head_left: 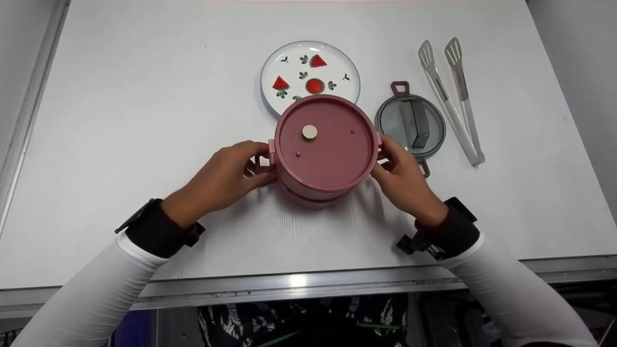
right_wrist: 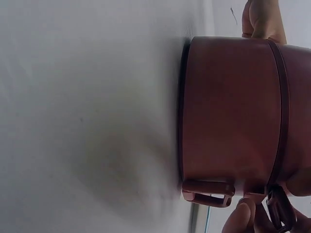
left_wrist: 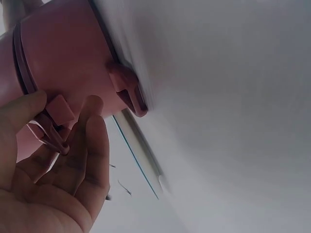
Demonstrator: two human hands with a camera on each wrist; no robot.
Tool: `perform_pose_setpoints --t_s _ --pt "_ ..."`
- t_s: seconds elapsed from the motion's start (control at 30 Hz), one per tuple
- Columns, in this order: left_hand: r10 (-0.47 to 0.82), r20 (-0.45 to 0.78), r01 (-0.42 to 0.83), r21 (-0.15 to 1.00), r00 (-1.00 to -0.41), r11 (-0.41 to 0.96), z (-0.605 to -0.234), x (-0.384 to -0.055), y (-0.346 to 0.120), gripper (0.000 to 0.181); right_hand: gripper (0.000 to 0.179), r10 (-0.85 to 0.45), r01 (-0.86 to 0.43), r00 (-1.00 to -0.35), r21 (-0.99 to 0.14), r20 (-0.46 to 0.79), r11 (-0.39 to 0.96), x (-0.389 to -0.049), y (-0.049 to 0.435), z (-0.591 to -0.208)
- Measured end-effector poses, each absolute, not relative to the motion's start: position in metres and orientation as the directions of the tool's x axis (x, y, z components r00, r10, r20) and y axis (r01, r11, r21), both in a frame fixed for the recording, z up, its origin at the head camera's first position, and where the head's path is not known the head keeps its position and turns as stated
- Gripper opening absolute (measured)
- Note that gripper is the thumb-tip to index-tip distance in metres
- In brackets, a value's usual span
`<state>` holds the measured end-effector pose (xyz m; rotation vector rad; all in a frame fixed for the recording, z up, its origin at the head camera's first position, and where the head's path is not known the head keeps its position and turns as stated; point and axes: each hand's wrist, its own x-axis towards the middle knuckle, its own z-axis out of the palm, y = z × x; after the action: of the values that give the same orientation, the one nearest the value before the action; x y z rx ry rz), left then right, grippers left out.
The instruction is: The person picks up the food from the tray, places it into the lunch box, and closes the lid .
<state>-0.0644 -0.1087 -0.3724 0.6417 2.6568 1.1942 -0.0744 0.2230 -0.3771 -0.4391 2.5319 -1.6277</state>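
A pink two-tier pot (head_left: pixel 332 154) with a flat lid and a cream knob (head_left: pixel 309 132) stands near the table's front, between both hands. At its left side, my left hand (head_left: pixel 221 173) grips the upper handle and latch, thumb and fingers curled about them. My right hand (head_left: pixel 405 180) holds the matching upper handle on the right side. Below the left-hand grip, a lower side handle (left_wrist: pixel 129 90) shows free in the left wrist view. The right wrist view shows the other lower handle (right_wrist: pixel 209 187) close to the tabletop, with fingers beside it at the latch.
Behind the pot lies a white plate (head_left: pixel 299 53) with watermelon pictures, partly hidden by the pot. A glass lid (head_left: pixel 393 120) with dark red side handles is right of the pot, partly behind my right hand. Farther right lie slotted metal tongs (head_left: pixel 458 115), spread apart.
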Motion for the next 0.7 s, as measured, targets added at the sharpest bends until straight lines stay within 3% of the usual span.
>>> perform_pose_setpoints --t_s 0.33,0.7 --pt "0.462 0.072 0.362 0.731 -0.884 0.579 -0.369 -0.065 -0.113 0.040 0.024 -0.189 -0.323 -0.945 -0.846 0.266 0.425 -0.068 0.223 -0.378" --pt "0.464 -0.003 0.319 0.723 -0.886 0.613 -0.371 -0.068 -0.116 0.042 0.025 -0.224 -0.371 -0.929 -0.755 0.295 0.541 -0.058 0.222 -0.379"
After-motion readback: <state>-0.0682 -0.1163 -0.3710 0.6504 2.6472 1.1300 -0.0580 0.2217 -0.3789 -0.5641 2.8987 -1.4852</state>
